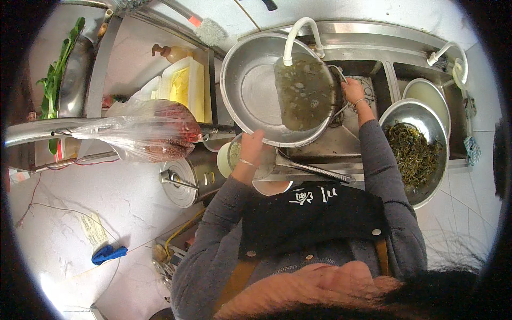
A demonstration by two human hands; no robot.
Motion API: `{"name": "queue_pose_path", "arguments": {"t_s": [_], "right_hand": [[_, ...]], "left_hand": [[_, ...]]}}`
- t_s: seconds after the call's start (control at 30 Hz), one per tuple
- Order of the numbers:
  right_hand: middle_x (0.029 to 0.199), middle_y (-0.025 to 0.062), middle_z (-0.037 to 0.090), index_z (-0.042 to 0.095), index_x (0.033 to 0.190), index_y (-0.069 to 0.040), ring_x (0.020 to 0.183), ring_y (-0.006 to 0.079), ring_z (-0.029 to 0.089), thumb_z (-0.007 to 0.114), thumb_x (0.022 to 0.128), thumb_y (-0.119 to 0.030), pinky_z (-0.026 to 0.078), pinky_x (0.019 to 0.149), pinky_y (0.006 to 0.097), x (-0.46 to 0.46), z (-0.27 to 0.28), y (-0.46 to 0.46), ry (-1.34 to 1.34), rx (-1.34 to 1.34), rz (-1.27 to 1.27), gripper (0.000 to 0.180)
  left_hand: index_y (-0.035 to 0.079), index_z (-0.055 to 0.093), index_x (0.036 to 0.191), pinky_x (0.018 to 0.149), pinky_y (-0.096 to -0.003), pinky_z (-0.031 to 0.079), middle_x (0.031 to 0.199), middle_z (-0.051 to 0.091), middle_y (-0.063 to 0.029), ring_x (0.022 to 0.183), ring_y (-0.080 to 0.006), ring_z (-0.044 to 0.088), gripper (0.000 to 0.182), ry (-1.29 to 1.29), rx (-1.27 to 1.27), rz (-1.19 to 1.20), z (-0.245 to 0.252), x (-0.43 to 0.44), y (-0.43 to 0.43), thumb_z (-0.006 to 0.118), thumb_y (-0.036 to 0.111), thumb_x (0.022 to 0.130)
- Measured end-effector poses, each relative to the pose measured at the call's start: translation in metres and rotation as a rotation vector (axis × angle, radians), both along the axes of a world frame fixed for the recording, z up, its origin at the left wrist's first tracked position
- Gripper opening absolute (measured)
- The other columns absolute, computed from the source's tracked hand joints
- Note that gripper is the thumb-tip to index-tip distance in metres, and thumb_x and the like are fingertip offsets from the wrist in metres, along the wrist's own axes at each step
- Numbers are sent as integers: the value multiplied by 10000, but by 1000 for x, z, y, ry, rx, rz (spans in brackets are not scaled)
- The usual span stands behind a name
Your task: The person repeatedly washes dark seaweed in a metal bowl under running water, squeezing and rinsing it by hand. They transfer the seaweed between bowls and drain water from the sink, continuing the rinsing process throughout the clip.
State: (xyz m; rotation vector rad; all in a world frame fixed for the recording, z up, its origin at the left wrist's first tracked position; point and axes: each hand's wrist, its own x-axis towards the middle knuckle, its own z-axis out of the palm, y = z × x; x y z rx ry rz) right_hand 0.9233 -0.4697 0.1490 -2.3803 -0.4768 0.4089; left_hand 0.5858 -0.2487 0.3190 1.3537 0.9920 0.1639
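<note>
A large steel basin (pixel 256 92) is tilted over the sink, its right side lower. Cloudy greenish water (pixel 306 96) with bits in it pools on that side. At the near-left rim, my left hand (pixel 253 150) grips the basin. My right hand (pixel 354 91) is closed around a thin metal loop (pixel 335 69) at the basin's right edge; whether the loop belongs to the basin or to a separate strainer, I cannot tell. A white curved faucet (pixel 287 52) reaches over the basin. Below my left hand, a metal utensil with a patterned handle (pixel 316 170) lies along the sink's front edge.
Right of my arm, a steel bowl (pixel 414 112) holds dark green shredded vegetables (pixel 414 156). Behind it sits a bowl of cloudy liquid (pixel 430 98). A bagged item (pixel 172 128) juts in at left, above a lidded steel pot (pixel 180 184). A second faucet (pixel 448 50) stands right.
</note>
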Motion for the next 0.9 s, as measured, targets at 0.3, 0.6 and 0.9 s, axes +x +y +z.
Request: {"name": "queue_pose_path", "arguments": {"t_s": [0.3,0.6,0.9], "right_hand": [[856,195,671,682,1011,-12,788,349,627,628,920,-280,476,736,440,-4,-37,-11,-13,190,-127,289],[752,157,647,676,956,3,703,298,607,641,918,-259,465,680,429,-18,-35,-19,5,263,-199,267],[670,123,588,645,892,9,633,254,568,642,913,-258,441,628,409,-32,-42,-28,180,397,-315,267]], "left_hand": [[-51,596,1125,634,-376,623,983,672,-111,853,-242,698,320,-65,47,21,3,7,-14,557,116,855],[-2,415,1355,691,-399,636,1200,600,-148,995,-280,675,495,-133,61,-38,-2,9,-20,506,68,873],[3,225,1427,565,-338,611,1101,620,-206,865,-275,683,648,-164,243,-43,11,22,-32,525,59,855]]}}
